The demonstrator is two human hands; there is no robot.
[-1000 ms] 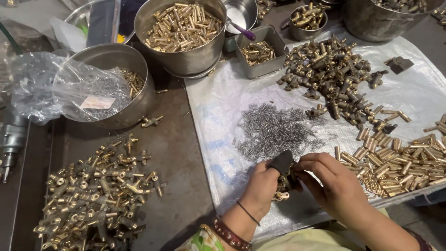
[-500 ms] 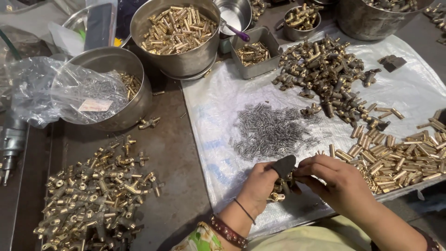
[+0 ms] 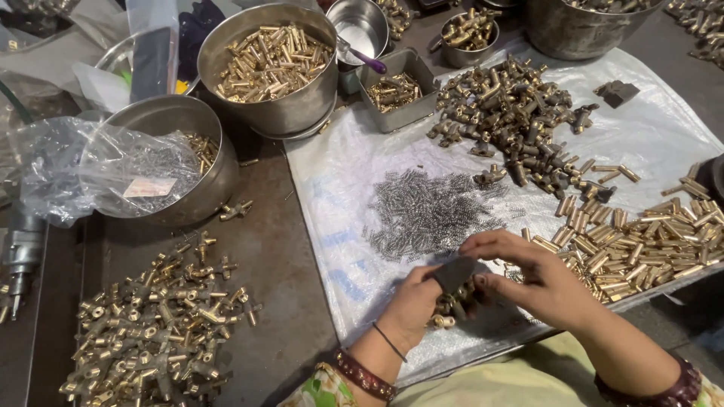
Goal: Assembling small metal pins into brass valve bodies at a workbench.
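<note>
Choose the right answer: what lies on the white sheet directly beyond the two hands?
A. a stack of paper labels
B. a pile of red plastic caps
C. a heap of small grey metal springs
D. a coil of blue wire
C: just past the left hand and the right hand, a heap of small grey springs is spread on the white sheet; nothing red, blue or paper lies there.

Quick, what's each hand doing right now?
Left hand: closed on a brass fitting, dark pad over its fingers.
Right hand: fingers pinched at that fitting; contents cannot be told.
</note>
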